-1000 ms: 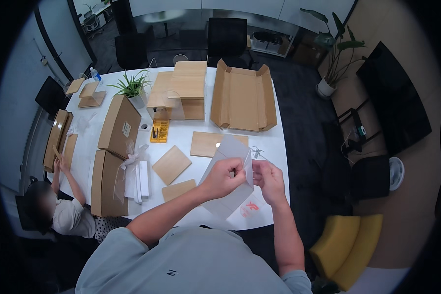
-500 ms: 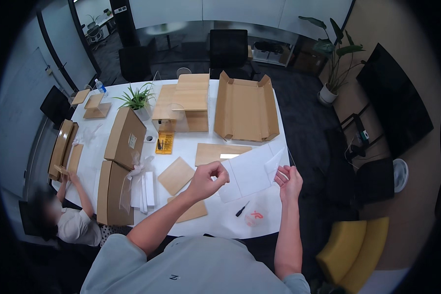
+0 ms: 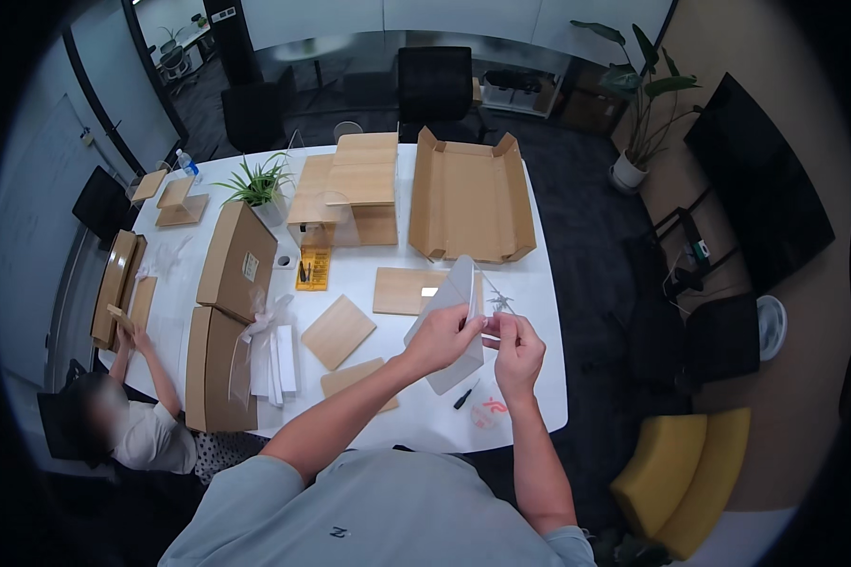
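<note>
Both my hands are raised close together over the near right part of the white table (image 3: 539,397). My left hand (image 3: 442,337) pinches a pale, translucent plastic bag (image 3: 451,295) that stands folded and upright. My right hand (image 3: 519,351) grips the same bag at its right edge, where small metal parts (image 3: 500,302) show through the clear plastic. Below my hands lie a small dark screwdriver (image 3: 465,395) and a round packet with red marks (image 3: 488,414). Flat wooden panels (image 3: 338,331) lie just left of my hands.
An open cardboard box (image 3: 470,198) lies at the far side, with stacked wooden panels (image 3: 359,184) and a potted plant (image 3: 258,185) beside it. Closed cardboard boxes (image 3: 237,261) stand at the left. A seated person (image 3: 123,425) works at the left edge. A yellow seat (image 3: 681,482) is at the right.
Half a second ago my hands were spread apart with the bag stretched flat. They have come back together and the bag now stands folded between them.
</note>
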Demonstrator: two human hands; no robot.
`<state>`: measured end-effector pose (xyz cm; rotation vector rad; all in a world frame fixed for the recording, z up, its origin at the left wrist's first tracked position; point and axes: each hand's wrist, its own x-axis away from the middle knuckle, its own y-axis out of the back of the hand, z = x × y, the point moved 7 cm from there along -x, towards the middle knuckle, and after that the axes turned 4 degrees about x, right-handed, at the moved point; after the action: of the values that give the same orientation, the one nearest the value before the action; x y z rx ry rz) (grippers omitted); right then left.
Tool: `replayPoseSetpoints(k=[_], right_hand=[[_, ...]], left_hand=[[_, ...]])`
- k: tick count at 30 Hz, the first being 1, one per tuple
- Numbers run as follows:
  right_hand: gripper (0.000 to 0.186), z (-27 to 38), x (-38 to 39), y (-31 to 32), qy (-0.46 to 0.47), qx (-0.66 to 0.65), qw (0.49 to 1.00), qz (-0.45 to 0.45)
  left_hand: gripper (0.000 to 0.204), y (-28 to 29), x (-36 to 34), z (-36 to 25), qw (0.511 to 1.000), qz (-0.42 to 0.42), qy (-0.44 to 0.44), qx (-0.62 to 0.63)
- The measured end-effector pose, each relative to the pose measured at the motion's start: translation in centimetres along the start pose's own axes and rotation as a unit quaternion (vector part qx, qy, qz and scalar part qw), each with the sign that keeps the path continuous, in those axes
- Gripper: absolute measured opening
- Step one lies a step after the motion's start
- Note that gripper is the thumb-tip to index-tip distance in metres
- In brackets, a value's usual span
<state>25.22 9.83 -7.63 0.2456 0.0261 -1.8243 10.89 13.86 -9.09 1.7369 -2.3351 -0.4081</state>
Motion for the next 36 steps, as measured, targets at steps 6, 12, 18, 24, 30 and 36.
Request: replayPoseSetpoints(k=[6, 12, 18, 24, 30, 36], right_hand=[[0.032, -5.9, -2.2, 3.7, -0.203, -0.150, 0.963, -0.089], [0.035, -10.7, -3.6, 9.0, -0.236, -0.217, 0.932, -0.170], [0.038, -14.2, -4.6, 11.7, -0.239, -0.267, 0.903, -0.236], [0.035, -14.6, -4.9, 15.3, -0.217, -0.273, 0.904, -0.248], [0.032, -15.9, -4.5, 20.8, -0.201, -0.266, 0.891, -0.309], [0.034, -15.0, -3.1, 18.5, -0.198, -0.155, 0.936, -0.248]], left_hand=[[0.028, 1.3, 1.9, 1.8, 0.997, -0.029, -0.002, 0.070], [0.027, 3.6, 4.2, 4.7, 0.993, -0.029, 0.016, 0.111], [0.018, 8.3, 5.5, 9.5, 0.929, -0.211, 0.040, 0.300], [0.019, 16.6, 8.5, 13.0, 0.921, -0.258, 0.012, 0.293], [0.017, 29.3, 15.3, 13.0, 0.812, -0.441, -0.027, 0.381], [0.008, 37.4, 19.7, 14.1, 0.828, -0.524, 0.034, -0.195]])
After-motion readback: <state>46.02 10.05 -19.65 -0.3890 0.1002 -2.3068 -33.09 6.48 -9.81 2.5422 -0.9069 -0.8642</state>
